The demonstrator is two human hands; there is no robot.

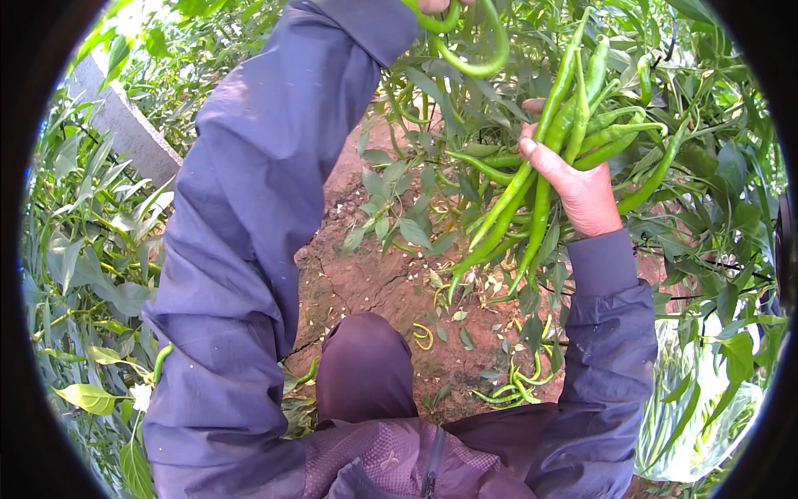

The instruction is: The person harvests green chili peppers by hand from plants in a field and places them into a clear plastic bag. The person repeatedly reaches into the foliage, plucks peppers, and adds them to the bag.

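My right hand (576, 181) is closed round a bunch of long green chili peppers (564, 125) at the upper right. The peppers stick out above and below the fist. My left hand (433, 5) is at the top edge, mostly cut off by the picture's rim, with only parts of fingers showing. A long curved green pepper (480, 68) hangs directly beside those fingers; the grip on it is hidden. Pepper plants with leaves and more green peppers surround both hands.
Several green peppers (523, 390) lie on the reddish soil (374, 280) near my knee (368, 362). A concrete post (134, 125) leans among plants at the upper left. Dense pepper plants (93, 249) line the left side. A clear plastic bag (698, 424) is at the lower right.
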